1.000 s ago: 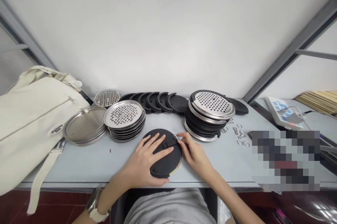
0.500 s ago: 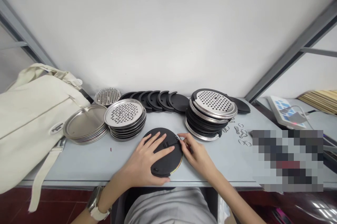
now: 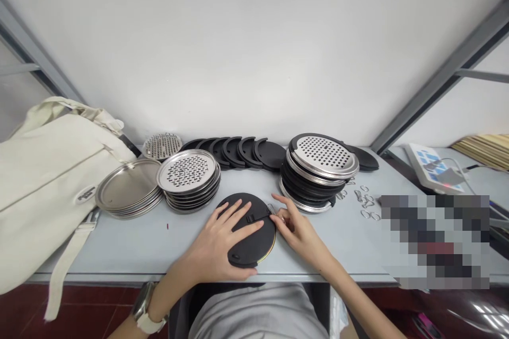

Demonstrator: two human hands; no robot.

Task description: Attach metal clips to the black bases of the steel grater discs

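Observation:
A black round grater holder point(image 3: 254, 238) lies on the table in front of me, with a slot-like detail on top and a shiny rim at its lower right. My left hand point(image 3: 220, 246) rests spread across it, fingers lying flat on top and the thumb along its near edge. At its right edge is a small metal ring point(image 3: 271, 209). My right hand point(image 3: 296, 230) is beside that ring, thumb at the edge, index finger raised apart. Metal shows between the thumb and the curled fingers; its exact shape is partly hidden.
On the left stand stacked metal trays point(image 3: 129, 185) and grater plates point(image 3: 189, 172), beside a cream bag point(image 3: 51, 190). Black holders point(image 3: 270, 156) overlap along the wall. A stack of assembled graters point(image 3: 324, 158) stands right of them, near loose metal rings and clips point(image 3: 368, 201).
My right index finger has lifted off the metal ring and opened away from the thumb. My left hand and the black holder have stayed in place.

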